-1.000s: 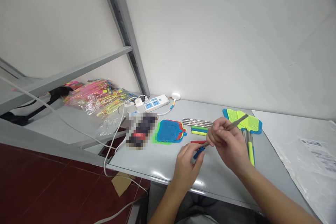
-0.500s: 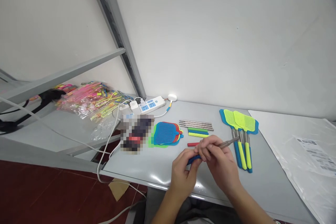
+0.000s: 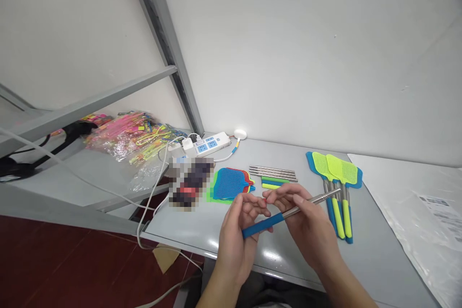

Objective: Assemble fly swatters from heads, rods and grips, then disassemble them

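A white wall (image 3: 288,57) backs the grey table (image 3: 195,226) above a red tiled floor (image 3: 65,260)

small assembly workspace, grey metal rack (image 3: 166,33), bagged colourful goods (image 3: 126,134), loose swatter heads (image 3: 231,184), metal rods (image 3: 273,173), grey worktop (image 3: 191,225)

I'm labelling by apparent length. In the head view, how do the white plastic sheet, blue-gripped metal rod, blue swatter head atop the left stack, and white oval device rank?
1. White plastic sheet, cut off by frame
2. Blue-gripped metal rod, nearer the camera
3. Blue swatter head
4. White oval device
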Action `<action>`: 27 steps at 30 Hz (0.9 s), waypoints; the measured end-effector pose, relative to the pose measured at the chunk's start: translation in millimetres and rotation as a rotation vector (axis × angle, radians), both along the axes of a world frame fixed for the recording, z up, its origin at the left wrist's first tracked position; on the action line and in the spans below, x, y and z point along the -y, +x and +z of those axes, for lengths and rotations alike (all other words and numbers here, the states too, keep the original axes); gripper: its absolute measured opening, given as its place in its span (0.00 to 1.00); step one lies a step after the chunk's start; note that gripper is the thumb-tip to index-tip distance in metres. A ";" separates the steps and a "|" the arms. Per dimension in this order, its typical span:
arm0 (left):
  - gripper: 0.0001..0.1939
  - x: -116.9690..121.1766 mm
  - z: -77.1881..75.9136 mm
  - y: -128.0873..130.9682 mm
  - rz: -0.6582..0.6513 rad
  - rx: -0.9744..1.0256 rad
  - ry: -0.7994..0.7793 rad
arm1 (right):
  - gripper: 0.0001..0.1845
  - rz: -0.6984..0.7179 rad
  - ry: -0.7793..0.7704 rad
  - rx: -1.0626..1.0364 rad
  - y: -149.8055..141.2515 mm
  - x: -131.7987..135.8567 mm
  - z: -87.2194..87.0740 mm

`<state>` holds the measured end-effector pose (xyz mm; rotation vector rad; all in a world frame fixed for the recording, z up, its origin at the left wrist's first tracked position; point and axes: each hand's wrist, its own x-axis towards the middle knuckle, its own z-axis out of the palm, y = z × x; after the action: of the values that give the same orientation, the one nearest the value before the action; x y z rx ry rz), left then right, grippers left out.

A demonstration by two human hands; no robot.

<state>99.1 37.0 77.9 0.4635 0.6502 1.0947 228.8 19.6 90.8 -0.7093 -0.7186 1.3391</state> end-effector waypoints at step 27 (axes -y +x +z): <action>0.22 12.7 -3.8 5.3 0.269 -0.091 0.048 | 0.22 -0.088 -0.086 -0.309 -24.1 -1.8 13.9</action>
<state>104.4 24.3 74.0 0.4790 0.7839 1.3518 204.8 21.4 104.7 -0.5775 -0.3814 1.3664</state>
